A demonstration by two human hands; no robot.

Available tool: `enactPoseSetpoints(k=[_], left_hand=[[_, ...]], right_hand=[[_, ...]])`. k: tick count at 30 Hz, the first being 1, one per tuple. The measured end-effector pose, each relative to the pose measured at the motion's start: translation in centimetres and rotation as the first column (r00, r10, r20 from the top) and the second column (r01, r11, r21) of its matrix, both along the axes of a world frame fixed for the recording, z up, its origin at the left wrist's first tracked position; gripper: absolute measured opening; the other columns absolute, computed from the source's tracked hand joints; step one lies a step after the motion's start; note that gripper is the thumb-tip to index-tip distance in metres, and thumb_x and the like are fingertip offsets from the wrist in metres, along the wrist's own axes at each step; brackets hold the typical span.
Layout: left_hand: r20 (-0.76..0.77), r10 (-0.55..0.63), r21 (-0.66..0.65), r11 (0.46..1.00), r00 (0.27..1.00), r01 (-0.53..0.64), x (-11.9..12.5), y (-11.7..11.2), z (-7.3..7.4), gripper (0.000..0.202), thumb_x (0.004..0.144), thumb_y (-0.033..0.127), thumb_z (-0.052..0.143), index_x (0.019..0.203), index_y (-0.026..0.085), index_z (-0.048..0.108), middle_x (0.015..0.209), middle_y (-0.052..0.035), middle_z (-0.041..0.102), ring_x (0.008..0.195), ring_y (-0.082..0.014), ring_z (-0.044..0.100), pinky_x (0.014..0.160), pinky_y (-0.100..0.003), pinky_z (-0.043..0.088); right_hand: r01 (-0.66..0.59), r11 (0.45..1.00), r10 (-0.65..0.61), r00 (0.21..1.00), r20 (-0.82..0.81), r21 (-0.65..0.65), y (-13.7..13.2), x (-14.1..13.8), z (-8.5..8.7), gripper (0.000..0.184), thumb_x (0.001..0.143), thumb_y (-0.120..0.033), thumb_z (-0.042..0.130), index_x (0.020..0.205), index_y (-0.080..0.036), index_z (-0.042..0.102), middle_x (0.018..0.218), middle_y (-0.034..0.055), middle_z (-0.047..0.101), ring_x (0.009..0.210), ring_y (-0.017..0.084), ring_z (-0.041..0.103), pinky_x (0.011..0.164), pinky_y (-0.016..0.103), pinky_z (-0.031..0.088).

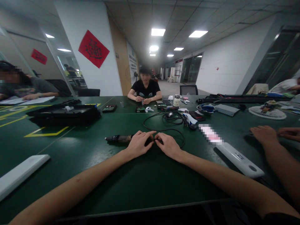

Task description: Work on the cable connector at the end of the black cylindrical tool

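Note:
An electric screwdriver (119, 138) lies across the green table, its tip pointing left. My left hand (140, 144) is closed around its rear end, which the fingers mostly hide. Close by on the right, the fingertips of my right hand (168, 145) are pinched together at the back end of the screwdriver. A black cable (183, 137) curves round behind my right hand and seems to end in its fingers; the connector itself is hidden. The two hands nearly touch at the fingertips.
A black tray (64, 115) sits at left, a white bar-shaped device (24, 170) nearer. Right of my arm lies another white device (242, 160), beside another person's hands (266, 136). Across the table, a person (145, 89) handles small parts near circuit boards (140, 108) and coiled cable.

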State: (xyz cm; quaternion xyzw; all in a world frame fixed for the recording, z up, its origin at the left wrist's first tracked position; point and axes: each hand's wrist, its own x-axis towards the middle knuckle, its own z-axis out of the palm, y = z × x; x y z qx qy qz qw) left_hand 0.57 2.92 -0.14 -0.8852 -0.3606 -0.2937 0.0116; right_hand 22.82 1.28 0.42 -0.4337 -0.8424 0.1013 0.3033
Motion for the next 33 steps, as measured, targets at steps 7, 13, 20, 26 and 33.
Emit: enactPoseSetpoints(k=[7, 13, 20, 26, 33], left_hand=[[0.010, 0.012, 0.005, 1.000, 1.000, -0.013, -0.09, -0.16, 0.13, 0.044, 0.098, 0.024, 0.059, 0.141, 0.028, 0.051, 0.112, -0.0015, 0.072, 0.100, -0.0206, 0.068, 0.095, -0.038, 0.044], [0.017, -0.024, 0.001, 1.000, 1.000, 0.024, -0.19, -0.06, 0.03, 0.056, 0.095, 0.022, 0.060, 0.148, 0.030, 0.044, 0.117, 0.0002, 0.072, 0.103, -0.0195, 0.068, 0.097, -0.038, 0.043], [0.010, 0.014, 0.006, 1.000, 1.000, -0.014, 0.00, 0.05, 0.04, 0.047, 0.097, 0.027, 0.061, 0.142, 0.029, 0.050, 0.110, 0.0002, 0.072, 0.101, -0.0198, 0.068, 0.093, -0.037, 0.043], [0.012, -0.017, 0.007, 1.000, 1.000, 0.017, 0.01, -0.12, 0.18, 0.055, 0.096, 0.021, 0.059, 0.148, 0.031, 0.044, 0.115, 0.0011, 0.071, 0.101, -0.0186, 0.067, 0.094, -0.037, 0.042], [0.012, -0.004, 0.009, 1.000, 1.000, 0.004, 0.06, -0.10, 0.16, 0.052, 0.095, 0.025, 0.061, 0.145, 0.029, 0.047, 0.112, -0.0002, 0.072, 0.101, -0.0196, 0.068, 0.094, -0.038, 0.042]], right_hand=[[0.004, 1.000, -0.005, 1.000, 0.005, 0.029, 0.12, -0.02, -0.19, 0.008, 0.100, -0.020, 0.059, 0.107, -0.023, 0.061, 0.103, 0.0028, 0.065, 0.087, 0.017, 0.061, 0.077, 0.028, 0.045], [-0.003, 1.000, 0.003, 1.000, -0.008, 0.017, 0.10, 0.02, -0.20, 0.008, 0.100, -0.019, 0.058, 0.107, -0.022, 0.062, 0.103, 0.0029, 0.065, 0.086, 0.016, 0.061, 0.076, 0.027, 0.044], [-0.002, 1.000, 0.002, 1.000, -0.005, 0.015, 0.29, -0.02, -0.36, 0.007, 0.100, -0.020, 0.059, 0.106, -0.022, 0.061, 0.103, 0.0032, 0.065, 0.087, 0.017, 0.061, 0.078, 0.027, 0.044], [-0.006, 1.000, 0.006, 1.000, 0.002, 0.010, 0.24, 0.03, -0.25, 0.008, 0.100, -0.020, 0.058, 0.107, -0.022, 0.061, 0.103, 0.0033, 0.065, 0.087, 0.017, 0.061, 0.078, 0.027, 0.045], [-0.002, 1.000, 0.002, 1.000, 0.004, 0.008, 0.16, -0.02, -0.19, 0.007, 0.101, -0.021, 0.058, 0.107, -0.022, 0.061, 0.104, 0.0041, 0.065, 0.089, 0.017, 0.061, 0.079, 0.028, 0.045]])
